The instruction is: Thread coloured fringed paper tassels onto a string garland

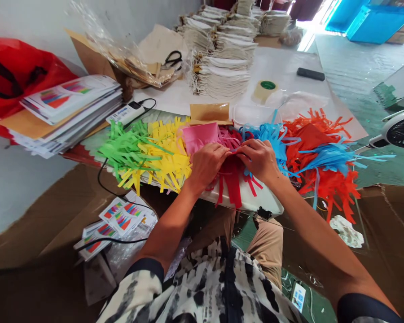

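Crimson fringed paper (234, 188) hung below the fingers, its strips pointing toward the person's lap. Its gathered top edge ran sideways between the left hand (204, 166) and right hand (262, 160), both about equally near, fingertips pinching it. Pink paper (200, 133) lay just beyond the left fingers, yellow fringe (171, 157) left of them, blue fringe (278, 146) right of the right fingers, all on the surface (272, 202).

Bright light enters at the upper right, bleaching a patch of floor (343, 76) near the blue bin (373, 24) to white. The tabletop (279, 65) is softly lit; cardboard (43, 215) at lower left lies in shadow. Wide-angle distortion stretches the edges; fine detail looks soft.
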Available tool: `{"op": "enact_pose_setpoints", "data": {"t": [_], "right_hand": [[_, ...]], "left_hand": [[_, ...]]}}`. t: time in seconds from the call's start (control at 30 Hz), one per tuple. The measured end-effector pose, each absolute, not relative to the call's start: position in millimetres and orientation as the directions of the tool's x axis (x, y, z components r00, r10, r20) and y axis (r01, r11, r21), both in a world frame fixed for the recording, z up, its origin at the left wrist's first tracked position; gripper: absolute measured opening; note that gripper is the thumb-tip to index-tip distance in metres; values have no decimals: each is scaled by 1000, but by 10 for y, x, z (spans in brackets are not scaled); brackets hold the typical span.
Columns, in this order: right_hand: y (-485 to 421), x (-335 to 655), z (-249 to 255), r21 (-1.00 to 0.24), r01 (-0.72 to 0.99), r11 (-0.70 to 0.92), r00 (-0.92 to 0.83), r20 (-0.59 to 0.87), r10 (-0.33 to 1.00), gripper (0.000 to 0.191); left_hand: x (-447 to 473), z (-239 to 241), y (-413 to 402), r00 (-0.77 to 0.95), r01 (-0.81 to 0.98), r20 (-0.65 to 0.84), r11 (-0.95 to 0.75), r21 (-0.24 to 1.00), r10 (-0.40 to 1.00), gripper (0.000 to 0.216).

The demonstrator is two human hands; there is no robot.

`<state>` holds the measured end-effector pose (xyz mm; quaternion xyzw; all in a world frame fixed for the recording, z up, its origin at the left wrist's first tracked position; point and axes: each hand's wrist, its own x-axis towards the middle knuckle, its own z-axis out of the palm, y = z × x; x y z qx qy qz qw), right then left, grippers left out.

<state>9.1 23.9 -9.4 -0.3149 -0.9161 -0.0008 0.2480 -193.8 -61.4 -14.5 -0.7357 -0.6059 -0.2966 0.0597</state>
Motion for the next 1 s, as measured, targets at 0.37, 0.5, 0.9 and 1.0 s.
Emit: {"op": "enact_pose_setpoints", "data": {"t": [0.37, 0.5, 0.9, 1.0], "right_hand": [[200, 92, -111, -179, 562, 808, -672, 471, 572, 17], [191, 84, -128, -201, 545, 814, -671, 478, 567, 18], [231, -65, 53, -356, 503, 788, -608, 502, 615, 19], [265, -114, 145, -391, 480, 785, -595, 513, 619, 16]], "left_hand": [[-1983, -132, -570, 97, 898, 490, -288, 332, 867, 33], [-1996, -110, -554, 106, 835, 440, -320, 448, 892, 20], [-1983, -39, -478, -79, 669, 523, -345, 659, 848, 15], [-1988, -128, -517, -100, 648, 522, -342, 681, 847, 41]]}}
